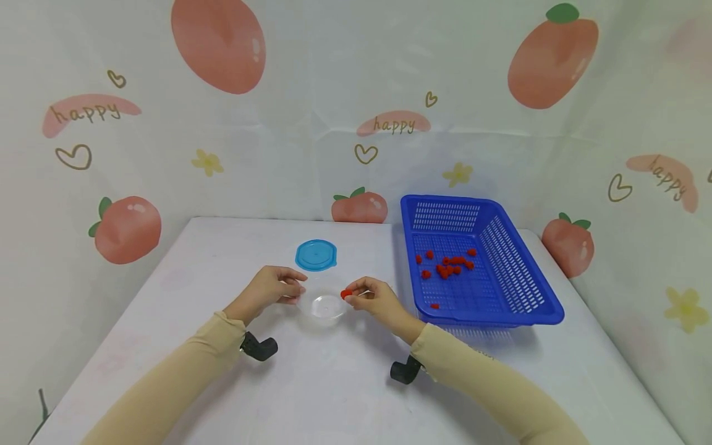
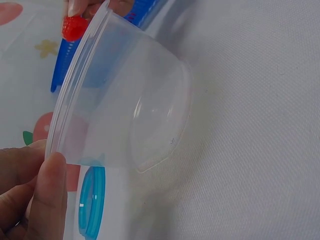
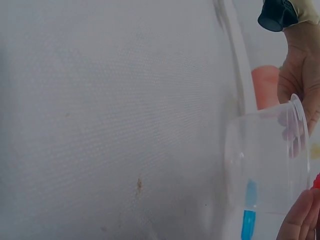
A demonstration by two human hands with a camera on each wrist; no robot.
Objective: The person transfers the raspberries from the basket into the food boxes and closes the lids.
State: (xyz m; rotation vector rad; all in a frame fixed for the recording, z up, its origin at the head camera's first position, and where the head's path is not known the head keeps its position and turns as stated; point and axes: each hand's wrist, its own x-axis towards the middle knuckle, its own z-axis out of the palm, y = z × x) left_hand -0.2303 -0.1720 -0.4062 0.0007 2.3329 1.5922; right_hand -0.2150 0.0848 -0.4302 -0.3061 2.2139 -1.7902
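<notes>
My left hand [image 1: 271, 287] pinches the rim of a clear plastic bowl [image 2: 135, 100] between thumb and fingers. The bowl stands on the white table, and no berries show inside it. At the bowl's right edge, my right hand [image 1: 379, 303] holds a red raspberry [image 2: 75, 28] by the fingertips, just beside the rim. In the right wrist view, that raspberry is mostly cut off by the frame edge. Behind the bowl lies a round blue lid [image 1: 316, 254]. More red raspberries [image 1: 448, 270] lie scattered in the blue basket [image 1: 514, 272] on the right.
The basket has tall slotted walls, and its near rim reaches close to my right forearm. A patterned cloth [image 1: 278, 154] hangs behind the table [image 1: 222, 253]. A black wrist camera mount [image 1: 259, 347] juts from the left sleeve, another [image 1: 406, 371] from the right.
</notes>
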